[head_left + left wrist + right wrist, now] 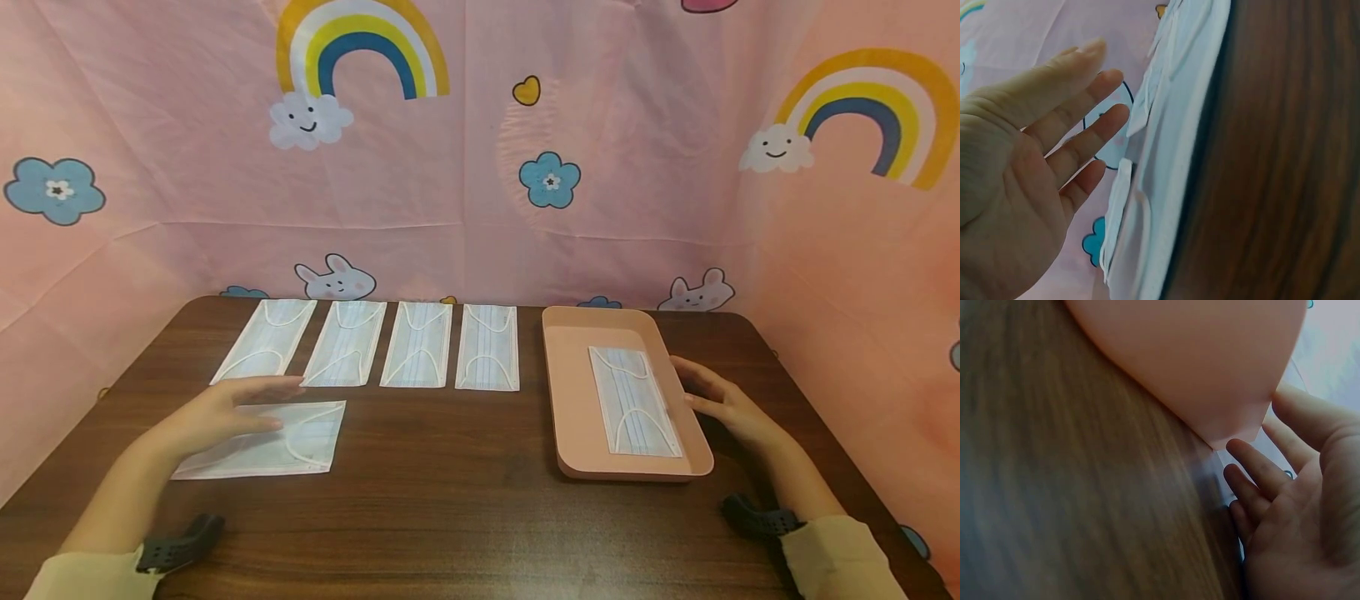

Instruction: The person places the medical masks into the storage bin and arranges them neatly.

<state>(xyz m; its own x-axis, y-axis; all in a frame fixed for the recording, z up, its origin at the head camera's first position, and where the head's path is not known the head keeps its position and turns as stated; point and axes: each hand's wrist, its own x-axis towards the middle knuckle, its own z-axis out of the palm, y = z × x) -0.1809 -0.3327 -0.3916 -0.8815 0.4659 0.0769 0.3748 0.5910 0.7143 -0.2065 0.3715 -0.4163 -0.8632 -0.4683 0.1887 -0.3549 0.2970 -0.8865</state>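
Note:
My left hand (pixel 221 417) hovers with fingers extended over a face mask (pixel 318 433) that lies sideways on the table; the hand covers part of that mask. Nothing is held in its palm in the left wrist view. Another pale blue mask (pixel 636 404) with white ear loops lies lengthwise inside a shallow pink tray (pixel 557 417). At the tray's right wall is my right hand (pixel 727 404), its fingers loosely extended. In the right wrist view the thumb (pixel 1304 419) is at the tray's side (pixel 1204 362); whether it touches I cannot tell.
Several more masks stand in a row along the back of the dark wooden table (pixel 465 517), among them one at the far left (pixel 270 333) and one nearest the tray (pixel 487 346). A patterned pink cloth (pixel 465 167) hangs behind and at both sides.

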